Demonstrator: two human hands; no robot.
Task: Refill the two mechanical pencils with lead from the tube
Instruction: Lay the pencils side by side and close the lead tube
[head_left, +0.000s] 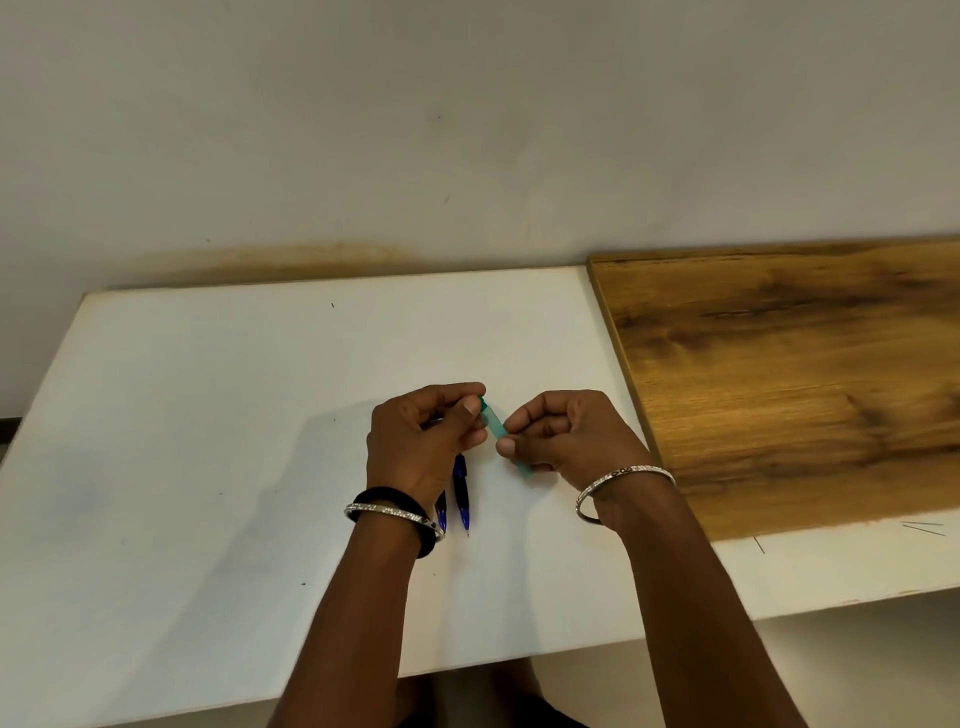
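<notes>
A slim green lead tube (492, 423) is held slanted above the white table (208, 415). My right hand (563, 434) grips its lower body. The thumb and forefinger of my left hand (421, 441) pinch its darker green cap (482, 401) at the upper end. Two blue mechanical pencils lie on the table under my left hand, tips toward me. One pencil (461, 493) is mostly visible. The other pencil (441, 512) is largely hidden by my left wrist.
A brown wooden board (789, 374) lies on the table's right part, close to my right hand. A few thin loose leads (922, 527) rest near the board's front edge. A pale wall stands behind the table.
</notes>
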